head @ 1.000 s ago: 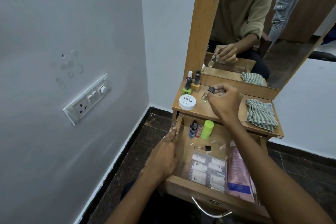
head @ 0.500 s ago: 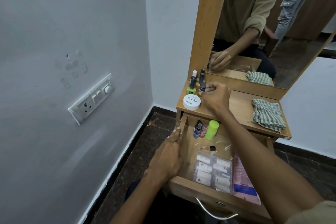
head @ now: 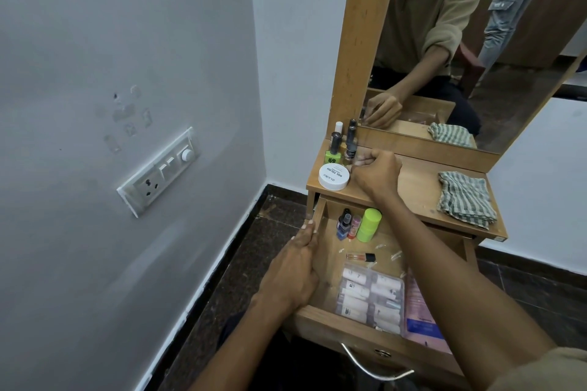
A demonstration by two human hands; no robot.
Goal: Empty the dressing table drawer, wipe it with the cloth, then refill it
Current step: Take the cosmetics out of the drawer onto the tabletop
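Observation:
The wooden drawer point(head: 320, 319) is pulled out under the dressing table top point(head: 416, 187). My left hand point(head: 293, 270) grips the drawer's left wall. My right hand point(head: 376, 173) rests on the table top, fingers closed around a small clear bottle with a dark cap point(head: 350, 149), which stands beside a green nail polish bottle point(head: 333, 151) and a white round tub point(head: 333, 177). Inside the drawer lie a blue spray bottle point(head: 343, 225), a lime green container point(head: 369, 225), a small vial point(head: 360, 256), a clear packet of sachets point(head: 370, 295) and a pink packet point(head: 419, 311). The striped cloth point(head: 465, 198) sits folded at the table's right.
A mirror point(head: 460, 41) stands behind the table top and reflects me and another person's legs. A grey wall with a switch panel point(head: 160, 170) is close on the left. Dark stone floor point(head: 235, 270) runs beside the drawer. A metal handle point(head: 371, 365) hangs at the drawer front.
My right hand carried the small clear bottle leftward and down, setting it on the table top next to the other nail polish bottles. My left hand kept its hold on the drawer's wall.

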